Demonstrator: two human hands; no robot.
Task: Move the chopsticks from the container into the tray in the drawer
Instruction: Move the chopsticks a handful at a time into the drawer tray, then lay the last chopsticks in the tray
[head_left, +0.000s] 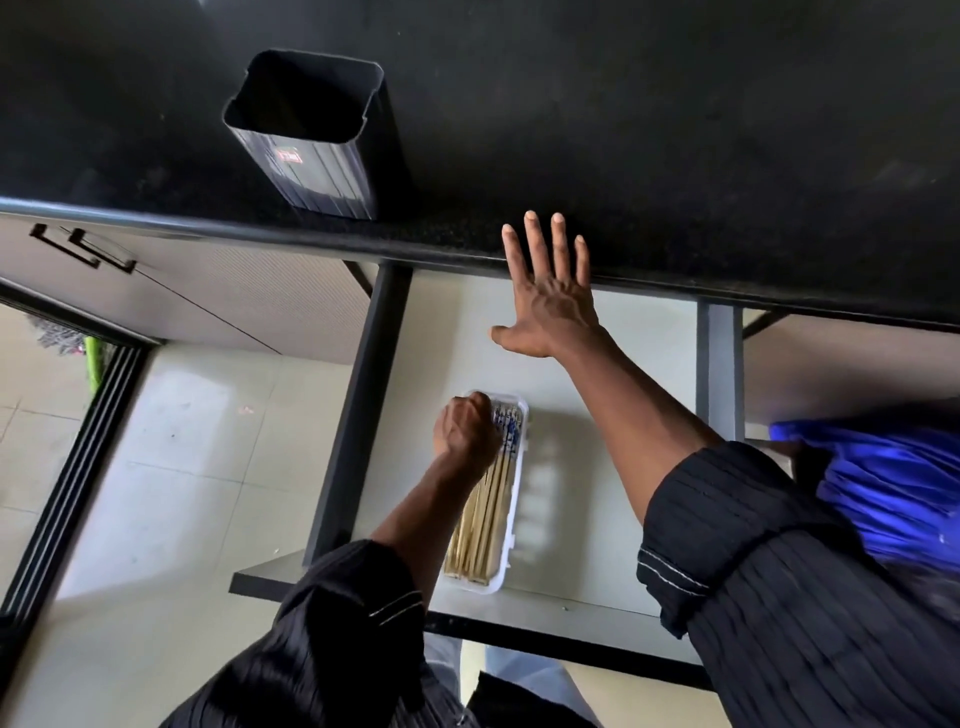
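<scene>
Head view: chopsticks (488, 499) lying in tray (511, 561), container (306, 135) seemingly empty, left hand (467, 431) curled over them, right hand (550, 296) spread, holding nothing.

Left hand (466, 430) curled into a fist, arm reaching down; right hand (549, 291) flat, fingers spread.

The left hand (466, 431) hides the chopsticks' (485, 512) upper ends and part of the tray (511, 551).
</scene>
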